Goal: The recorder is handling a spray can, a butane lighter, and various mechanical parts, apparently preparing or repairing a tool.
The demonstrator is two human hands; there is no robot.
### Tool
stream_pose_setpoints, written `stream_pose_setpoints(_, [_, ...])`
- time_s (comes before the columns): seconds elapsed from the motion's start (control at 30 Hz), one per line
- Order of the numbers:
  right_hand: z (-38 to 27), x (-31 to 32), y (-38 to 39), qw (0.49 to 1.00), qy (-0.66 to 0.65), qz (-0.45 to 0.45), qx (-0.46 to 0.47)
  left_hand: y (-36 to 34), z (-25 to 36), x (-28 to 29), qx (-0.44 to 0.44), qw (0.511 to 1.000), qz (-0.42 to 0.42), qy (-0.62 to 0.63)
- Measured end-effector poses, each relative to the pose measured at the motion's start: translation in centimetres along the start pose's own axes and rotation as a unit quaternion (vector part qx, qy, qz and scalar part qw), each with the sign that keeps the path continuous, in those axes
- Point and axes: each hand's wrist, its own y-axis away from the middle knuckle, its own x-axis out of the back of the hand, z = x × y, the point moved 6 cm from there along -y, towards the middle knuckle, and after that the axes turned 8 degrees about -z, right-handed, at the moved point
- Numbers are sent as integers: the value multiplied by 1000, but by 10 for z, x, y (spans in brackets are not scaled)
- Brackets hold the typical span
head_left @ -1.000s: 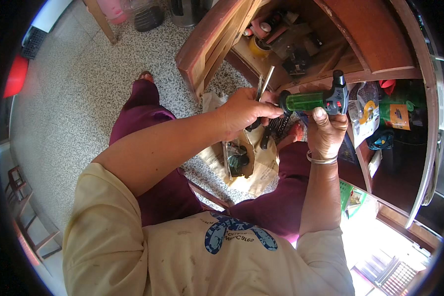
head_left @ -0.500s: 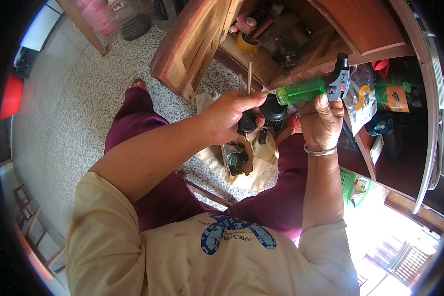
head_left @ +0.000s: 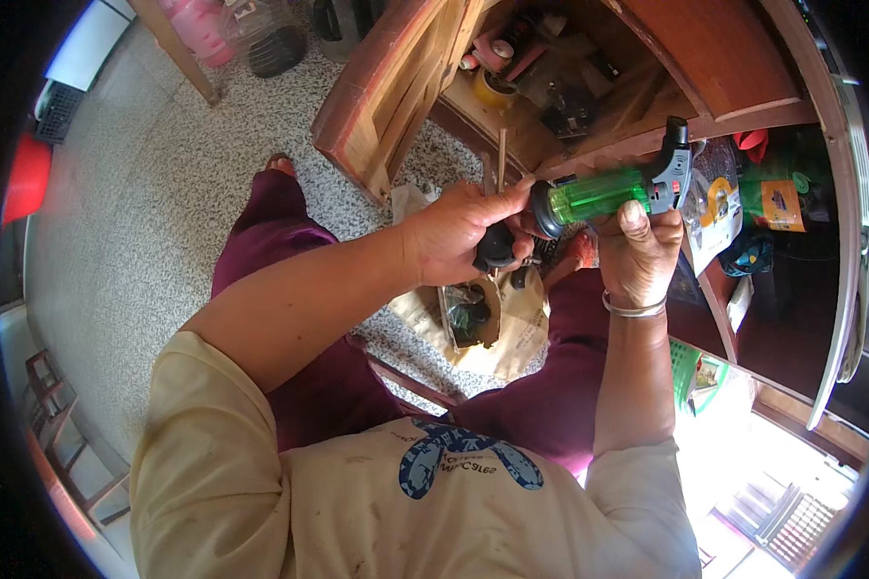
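My right hand is closed round a torch lighter with a clear green body and a grey-and-black head. The lighter lies nearly level, its head to the right. My left hand is closed on a black round base, which meets the left end of the green body. The same hand grips a screwdriver; its black handle is below the fist and its metal shaft rises above. Below the hands, brown paper on the floor bears an opened box with dark contents.
A wooden cabinet door stands open ahead, and tools and a yellow tape roll lie inside the cabinet. At right, shelves hold packets and a green bottle. Clear jugs stand at the far left, a red bucket beyond them.
The black base, apart from the green body half a second ago, now sits against its end. Both hands have shifted slightly right in view, as has the whole scene.
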Motion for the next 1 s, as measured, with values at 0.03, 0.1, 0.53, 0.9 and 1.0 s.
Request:
stream_pose_setpoints(0.03, [-2,-2,0,1000,0,0,0,0,1,-3,-9,1000,-19,-3])
stream_pose_setpoints(0.1, [-6,-9,1,1000,11,-21,-6,0,1,-7,-17,999,-38,-7])
stream_pose_setpoints(0.53, [1,-12,14,989,130,10,67,1,7,-5,-48,999,16,-17])
stream_pose_setpoints(0.9, [11,3,8,997,13,67,-19,-3,9,0,-42,992,-44,-106])
stream_pose_setpoints(1.0, [6,4,10,993,100,68,-15,-2,8,5,-52,995,-7,-84])
